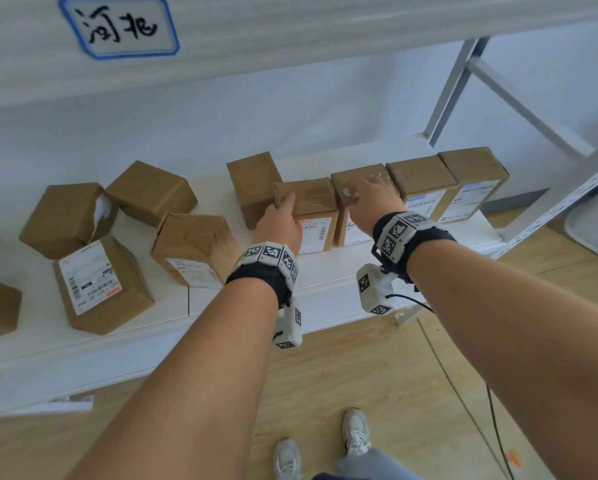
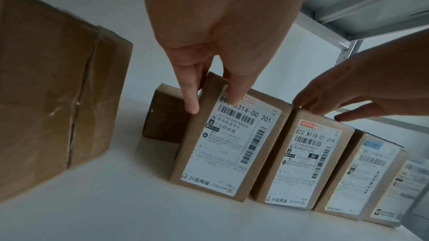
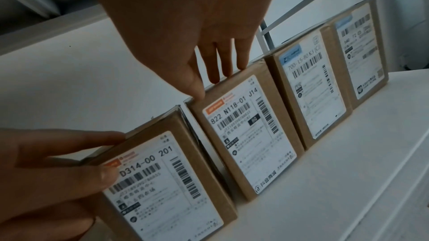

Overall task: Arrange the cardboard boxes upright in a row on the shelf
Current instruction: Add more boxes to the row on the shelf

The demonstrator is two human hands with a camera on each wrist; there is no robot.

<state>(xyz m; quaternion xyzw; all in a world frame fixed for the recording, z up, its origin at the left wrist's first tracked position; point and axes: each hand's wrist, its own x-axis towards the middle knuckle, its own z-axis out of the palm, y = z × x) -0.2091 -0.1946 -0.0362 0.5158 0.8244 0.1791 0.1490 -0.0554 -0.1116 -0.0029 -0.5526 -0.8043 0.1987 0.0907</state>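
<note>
left hand [image 1: 279,226] has its grip on the top left corner of the 201 box [image 1: 313,216]: fingers down the left side, thumb on the front label, holding it upright on the shelf [image 1: 335,271]. right hand [image 1: 370,202] lies flat on top of the j14 box [image 1: 354,199], fingers straight, pressing and not gripping; thumb sits free of the front edge.

both boxes stand on end, long axis vertical, labels facing out. right wrist view shows a narrow dark gap between the 201 box [image 3: 171,186] and the j14 box [image 3: 246,134], wider at the top, so the 201 box looks to lean a little away from its neighbour. right of the j14 box are two more upright boxes [image 1: 425,188] [image 1: 474,178], touching side by side; that makes four in the row, at the right end of the shelf.

key relation: the 201 box lies directly left of the j14 box, and the left hand is on its far side from the row, so a push rightward should close the gap while the right hand steadies the j14 box.

not yet done: a dark box [image 1: 254,185] stands just behind-left of the 201 box, out of line, and several loose boxes [image 1: 193,247] [image 1: 101,285] [image 1: 68,220] [image 1: 152,192] lie tilted or flat further left, nearer the left hand.
</note>
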